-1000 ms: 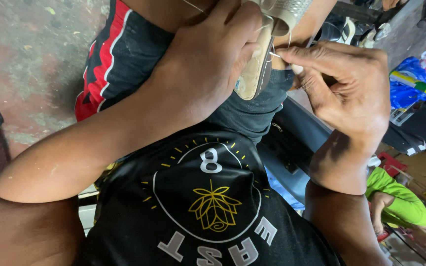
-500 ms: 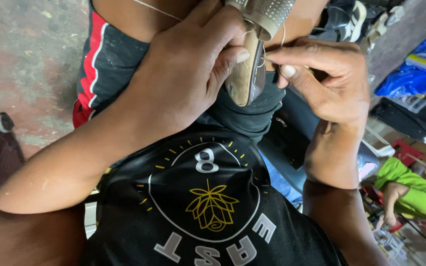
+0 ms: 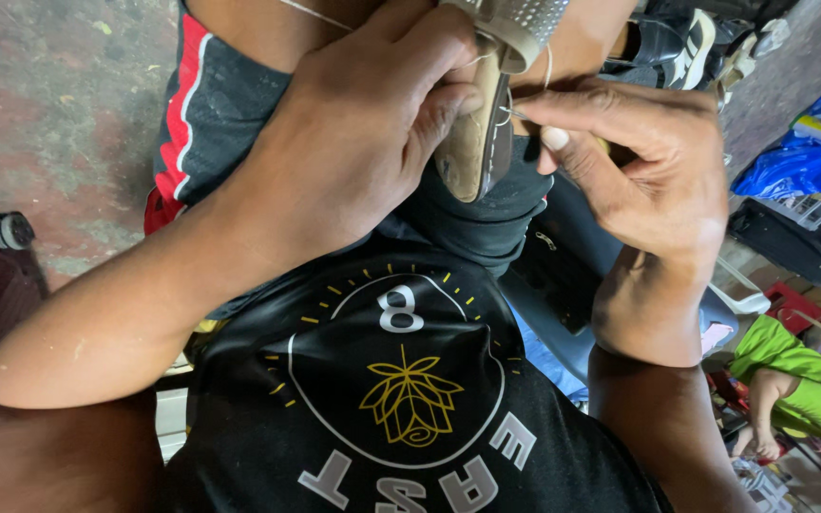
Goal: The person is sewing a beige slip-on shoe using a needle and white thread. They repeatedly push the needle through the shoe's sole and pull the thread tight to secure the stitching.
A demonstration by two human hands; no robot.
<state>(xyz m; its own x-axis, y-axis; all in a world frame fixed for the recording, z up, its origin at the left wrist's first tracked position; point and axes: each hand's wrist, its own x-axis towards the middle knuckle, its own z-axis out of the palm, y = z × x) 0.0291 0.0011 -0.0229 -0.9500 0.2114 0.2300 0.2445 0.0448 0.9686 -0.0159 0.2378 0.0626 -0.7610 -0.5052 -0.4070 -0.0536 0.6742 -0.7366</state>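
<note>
Meanwhile, left hand [image 3: 353,142] grips shoe sole [image 3: 472,142]; right hand [image 3: 648,180] pinches needle [image 3: 515,113].

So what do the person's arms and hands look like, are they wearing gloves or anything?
No gloves. The left hand and right hand are bare, and both forearms are uncovered with no sleeves reaching them. No rings, watch or bands show. The black T-shirt has a yellow flower print.

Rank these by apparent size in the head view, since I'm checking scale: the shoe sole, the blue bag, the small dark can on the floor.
1. Shoe sole, though nearness to the camera inflates it.
2. Blue bag, partly cut off.
3. Dark can.
</note>
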